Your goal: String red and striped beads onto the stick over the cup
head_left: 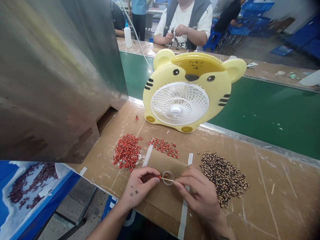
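My left hand [142,185] pinches a small red piece [159,177] between thumb and forefinger. In my right hand [197,190] is a thin wooden stick [167,179], its far tip at the red piece. Under the stick stands a small round clear cup [168,174] with brownish stuff in it; whether the stick touches its rim I cannot tell. To the left lies a heap of small red pieces [127,151]. A looser group of red pieces with pale parts [163,147] is beyond the cup. Right of my right hand is a pile of black-and-tan pieces [222,176].
A yellow animal-faced fan [192,90] stands at the back of the cardboard-covered table [265,186]. A large metal housing [57,76] blocks the left side. Beyond runs a green belt [270,116], with a person [186,23] working across it. A white bottle [127,35] stands there.
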The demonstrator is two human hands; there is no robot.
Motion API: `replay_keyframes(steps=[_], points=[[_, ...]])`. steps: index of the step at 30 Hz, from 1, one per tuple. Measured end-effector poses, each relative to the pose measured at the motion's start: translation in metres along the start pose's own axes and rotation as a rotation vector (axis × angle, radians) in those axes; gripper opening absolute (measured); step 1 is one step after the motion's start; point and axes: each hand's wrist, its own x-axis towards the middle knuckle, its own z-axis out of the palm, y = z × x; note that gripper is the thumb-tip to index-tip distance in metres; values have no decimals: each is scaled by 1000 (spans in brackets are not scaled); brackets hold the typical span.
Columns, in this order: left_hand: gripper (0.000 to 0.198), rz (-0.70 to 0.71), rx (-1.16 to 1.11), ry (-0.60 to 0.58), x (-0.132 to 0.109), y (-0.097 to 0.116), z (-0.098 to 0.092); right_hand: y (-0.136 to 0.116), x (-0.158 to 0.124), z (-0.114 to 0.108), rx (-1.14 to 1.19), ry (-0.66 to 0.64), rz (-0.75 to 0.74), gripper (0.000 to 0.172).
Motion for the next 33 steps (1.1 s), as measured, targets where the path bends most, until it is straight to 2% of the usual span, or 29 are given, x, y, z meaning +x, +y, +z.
replay_keyframes(steps=[12,20,27,33], points=[[23,67,59,20,1,3,2,0,-1,3,-25,-41,11,18],[15,218,258,42,0,-5,3,-6,-3,5,-127,-111,-120,20],[8,373,347,96,-2,-7,5,-11,-5,9,-191,-80,-181,23],[9,357,340,109,-3,-7,6,-9,-5,2,-143,-34,-135,22]])
